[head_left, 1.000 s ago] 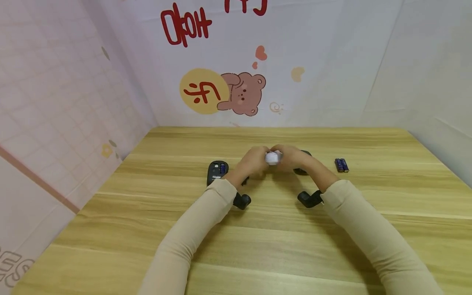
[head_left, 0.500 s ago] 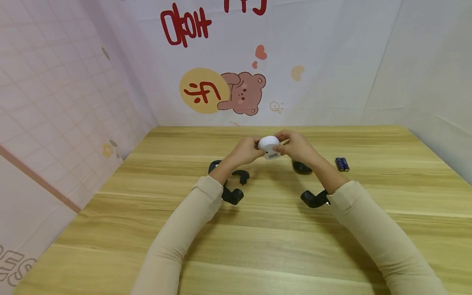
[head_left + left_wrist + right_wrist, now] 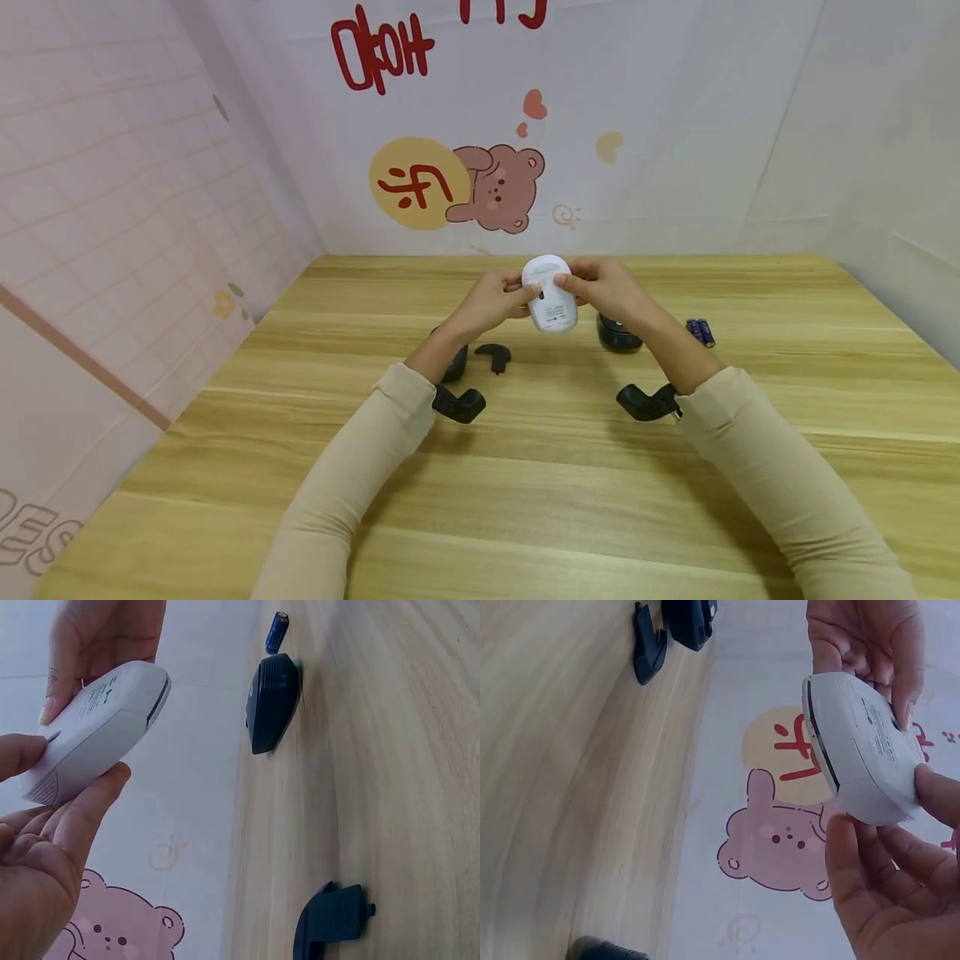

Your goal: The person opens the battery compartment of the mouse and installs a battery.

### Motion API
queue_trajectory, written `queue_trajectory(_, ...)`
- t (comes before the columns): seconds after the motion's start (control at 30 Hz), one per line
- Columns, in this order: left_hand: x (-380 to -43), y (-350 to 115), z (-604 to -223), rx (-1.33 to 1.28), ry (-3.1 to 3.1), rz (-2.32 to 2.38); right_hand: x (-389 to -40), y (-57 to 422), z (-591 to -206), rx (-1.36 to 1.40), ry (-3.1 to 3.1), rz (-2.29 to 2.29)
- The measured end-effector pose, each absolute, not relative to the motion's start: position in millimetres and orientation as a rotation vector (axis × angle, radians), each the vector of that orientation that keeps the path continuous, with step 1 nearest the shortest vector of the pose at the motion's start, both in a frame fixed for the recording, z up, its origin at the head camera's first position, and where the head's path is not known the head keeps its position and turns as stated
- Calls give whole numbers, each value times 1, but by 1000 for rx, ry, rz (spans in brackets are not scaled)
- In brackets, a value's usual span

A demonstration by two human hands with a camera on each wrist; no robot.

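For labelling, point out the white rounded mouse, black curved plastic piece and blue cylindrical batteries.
White rounded mouse (image 3: 553,305): head view, underside.
Black curved plastic piece (image 3: 336,913): left wrist view, broad end.
Blue cylindrical batteries (image 3: 704,333): head view, right battery's side.

You have two hands, one left hand (image 3: 486,302) and one right hand (image 3: 609,290), on one white mouse (image 3: 553,312). You see one black mouse (image 3: 456,364), partly hidden, to the left of the white mouse and a second black mouse (image 3: 618,336) to its right: two in all. You also count one loose black cover (image 3: 498,353) left of it and two blue batteries (image 3: 701,332) farther right.
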State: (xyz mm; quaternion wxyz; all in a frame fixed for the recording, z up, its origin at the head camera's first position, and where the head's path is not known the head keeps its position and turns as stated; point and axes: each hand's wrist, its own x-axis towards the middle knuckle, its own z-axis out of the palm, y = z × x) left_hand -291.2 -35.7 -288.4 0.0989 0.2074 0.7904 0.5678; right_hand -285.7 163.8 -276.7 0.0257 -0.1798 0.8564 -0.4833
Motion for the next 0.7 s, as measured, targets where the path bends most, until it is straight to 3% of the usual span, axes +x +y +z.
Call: queue_trajectory(0.7, -281, -42, -286, 463, 2036, 1897, -271, 151, -273, -587, 2429, -1633)
